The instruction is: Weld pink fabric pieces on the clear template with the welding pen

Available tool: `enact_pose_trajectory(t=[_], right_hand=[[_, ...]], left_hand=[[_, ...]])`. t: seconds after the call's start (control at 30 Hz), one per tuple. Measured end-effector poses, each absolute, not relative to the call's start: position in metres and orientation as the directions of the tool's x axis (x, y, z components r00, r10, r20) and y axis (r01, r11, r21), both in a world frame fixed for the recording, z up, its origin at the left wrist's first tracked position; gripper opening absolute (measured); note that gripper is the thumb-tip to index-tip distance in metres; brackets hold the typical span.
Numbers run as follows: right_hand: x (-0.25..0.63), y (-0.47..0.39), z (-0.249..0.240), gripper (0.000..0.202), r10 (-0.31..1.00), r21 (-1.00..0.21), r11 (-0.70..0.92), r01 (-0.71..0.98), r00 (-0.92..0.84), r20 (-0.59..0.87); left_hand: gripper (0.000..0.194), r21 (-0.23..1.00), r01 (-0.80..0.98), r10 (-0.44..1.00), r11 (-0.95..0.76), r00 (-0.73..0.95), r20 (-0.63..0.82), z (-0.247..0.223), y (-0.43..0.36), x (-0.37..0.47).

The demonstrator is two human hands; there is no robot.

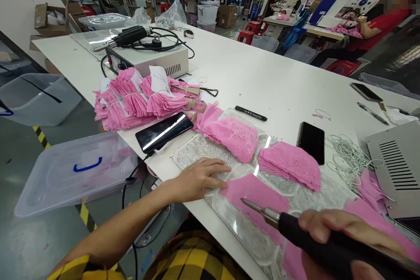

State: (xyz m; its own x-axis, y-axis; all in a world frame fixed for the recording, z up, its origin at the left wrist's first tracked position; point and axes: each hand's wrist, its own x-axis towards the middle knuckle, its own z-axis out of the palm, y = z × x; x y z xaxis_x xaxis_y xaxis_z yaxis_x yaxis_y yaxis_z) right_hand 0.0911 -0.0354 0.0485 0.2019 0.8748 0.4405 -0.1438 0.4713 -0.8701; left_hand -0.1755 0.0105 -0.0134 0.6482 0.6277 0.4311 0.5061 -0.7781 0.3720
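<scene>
My left hand lies with fingers stretched out on the clear plastic template, its fingertips touching the left end of a flat pink fabric piece. In my right hand is a black-handled tool with a pointed metal tip, held above that piece. Whether the tip touches the fabric I cannot tell. Beyond it are two stacks of pink lace pieces, the left lace stack and the right lace stack. More pink fabric lies partly hidden behind my right hand.
Tied pink fabric bundles lie at the left, near a phone. Behind stands a metal box with a corded black tool. A marker, another phone, tangled elastic cord and a vented box are also there.
</scene>
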Motion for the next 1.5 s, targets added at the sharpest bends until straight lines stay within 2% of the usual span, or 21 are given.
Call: enact_pose_trajectory(t=[0.2, 0.5, 0.87, 1.1, 1.3, 1.5], right_hand=[[0.049, -0.025, 0.054, 0.012, 0.886, -0.866, 0.463, -0.191, 0.133, 0.444], [0.044, -0.024, 0.049, 0.011, 0.905, -0.882, 0.426, -0.201, 0.087, 0.417], [0.043, -0.02, 0.045, 0.006, 0.891, -0.872, 0.454, -0.18, 0.067, 0.45], [0.041, -0.02, 0.05, 0.007, 0.887, -0.873, 0.461, -0.159, 0.09, 0.453], [0.045, -0.018, 0.048, 0.012, 0.871, -0.86, 0.484, -0.165, 0.191, 0.453], [0.042, -0.015, 0.042, 0.012, 0.889, -0.874, 0.455, -0.169, 0.15, 0.434]], left_hand=[[0.043, 0.387, 0.488, 0.623, -0.782, 0.62, 0.477, -0.017, 0.01, -0.176], [0.042, 0.426, 0.5, 0.653, -0.754, 0.637, 0.409, -0.017, 0.01, -0.176], [0.046, 0.413, 0.507, 0.65, -0.757, 0.652, 0.391, -0.016, 0.01, -0.176], [0.043, 0.407, 0.491, 0.637, -0.77, 0.621, 0.456, -0.017, 0.01, -0.177], [0.042, 0.437, 0.445, 0.622, -0.782, 0.592, 0.512, -0.016, 0.009, -0.18], [0.041, 0.411, 0.447, 0.607, -0.795, 0.598, 0.523, -0.012, 0.009, -0.18]])
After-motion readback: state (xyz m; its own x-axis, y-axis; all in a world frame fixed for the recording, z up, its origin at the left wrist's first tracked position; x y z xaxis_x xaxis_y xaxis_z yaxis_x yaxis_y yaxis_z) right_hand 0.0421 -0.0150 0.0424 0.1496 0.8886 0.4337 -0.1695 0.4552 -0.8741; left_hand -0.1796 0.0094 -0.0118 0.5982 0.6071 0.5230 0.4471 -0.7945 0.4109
